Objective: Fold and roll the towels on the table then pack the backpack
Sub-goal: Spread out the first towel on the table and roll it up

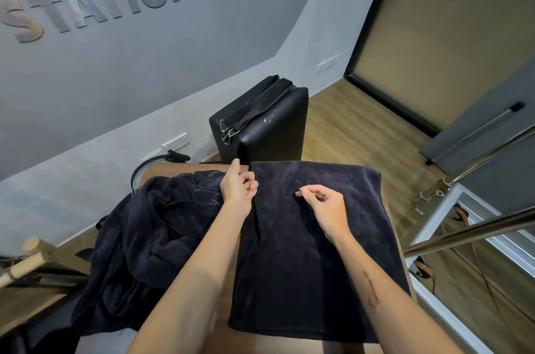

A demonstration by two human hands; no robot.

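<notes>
A dark navy towel point(315, 252) lies spread flat on the right half of the wooden table point(223, 290). A rumpled heap of dark navy towels point(144, 237) lies on the table's left half and hangs over its edge. My left hand point(238, 188) is at the far left edge of the flat towel, fingers loosely curled, with no cloth lifted in them. My right hand point(321, 200) is over the towel's far middle, fingers relaxed and curled, holding nothing. I see nothing I can tell as a backpack.
A black padded box point(269, 133) with straps and metal clips stands on the floor just beyond the table. Metal bars and a white frame point(451, 226) run along the right. A wooden dowel point(26, 264) lies at the left. The grey wall has a socket point(175, 142).
</notes>
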